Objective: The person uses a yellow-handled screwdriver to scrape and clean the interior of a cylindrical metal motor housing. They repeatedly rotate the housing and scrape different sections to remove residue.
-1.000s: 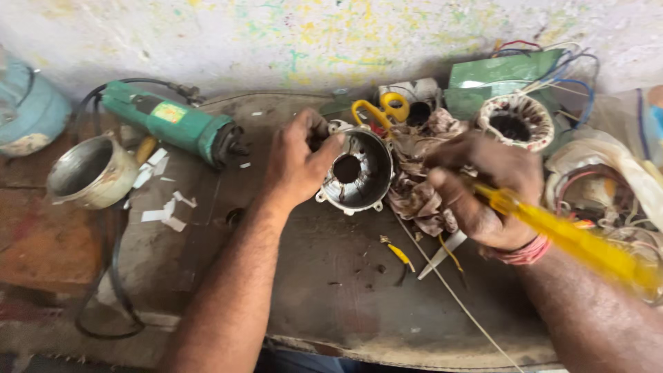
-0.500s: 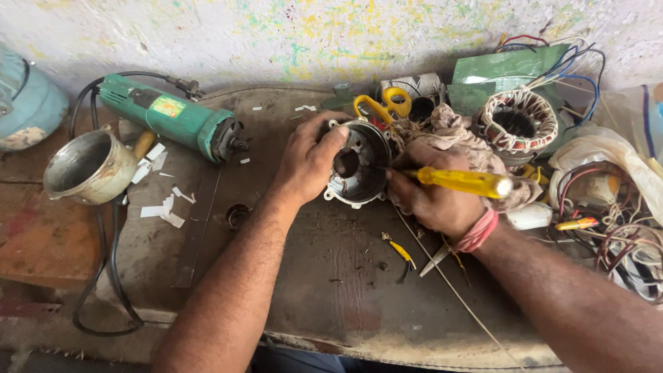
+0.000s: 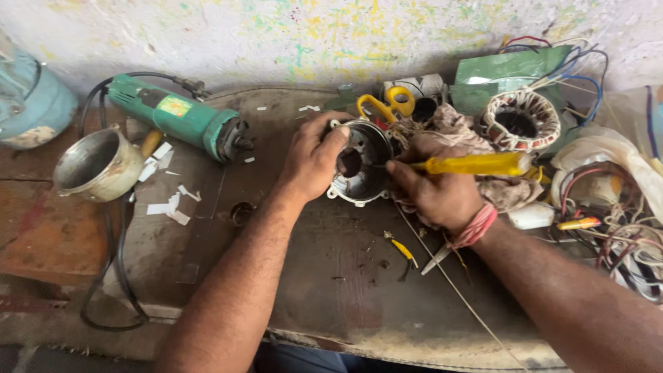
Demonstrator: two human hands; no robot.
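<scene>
- The left hand (image 3: 314, 160) stays clamped on the rim of the round grey metal motor housing (image 3: 362, 166) at the bench's middle.
- The right hand (image 3: 438, 190) still grips the yellow-handled screwdriver (image 3: 476, 164), its tip now inside the housing.
- The worn dark workbench (image 3: 331, 290) carries a green angle grinder (image 3: 179, 119) at left, under a paint-flecked wall (image 3: 276, 34).

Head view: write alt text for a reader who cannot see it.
A person's left hand steadies a round metal motor housing on a worn workbench, while the right hand pokes a yellow-handled screwdriver into it. A green angle grinder and metal cup lie left; a wound stator and tangled wires lie right.
</scene>
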